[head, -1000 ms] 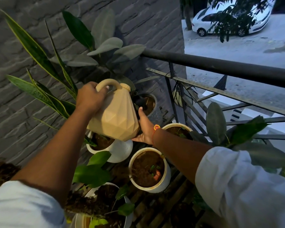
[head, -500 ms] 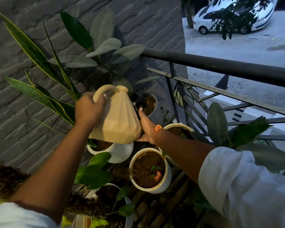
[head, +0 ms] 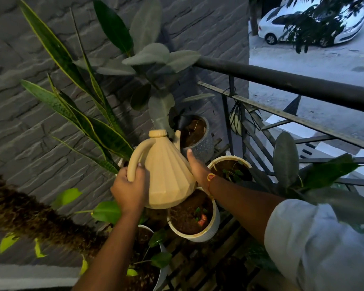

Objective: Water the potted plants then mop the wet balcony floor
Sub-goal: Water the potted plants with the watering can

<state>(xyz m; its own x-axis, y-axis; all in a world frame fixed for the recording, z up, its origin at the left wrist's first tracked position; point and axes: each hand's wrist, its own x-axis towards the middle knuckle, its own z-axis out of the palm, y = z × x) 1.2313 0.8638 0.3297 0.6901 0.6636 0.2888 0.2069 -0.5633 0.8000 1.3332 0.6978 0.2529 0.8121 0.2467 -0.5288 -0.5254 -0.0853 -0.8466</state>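
While watering proceeds, left hand [head: 128, 186] grips watering can [head: 166, 171] handle, right hand [head: 196, 168] braces it straight-fingered; next: tilt toward grey pot [head: 200, 147].

Leaves [head: 147, 55] overhead — pots [head: 194, 223] crowded below

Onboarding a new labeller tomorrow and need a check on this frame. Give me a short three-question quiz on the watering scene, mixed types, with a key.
1. True or false: the left hand grips the handle of the watering can.
2. The right hand is: A) resting on the railing; B) laid flat against the can's side; C) pulling a leaf.
3. Which pot stands nearest the spout?

Key: 1 true. 2 B. 3 the speckled grey pot.
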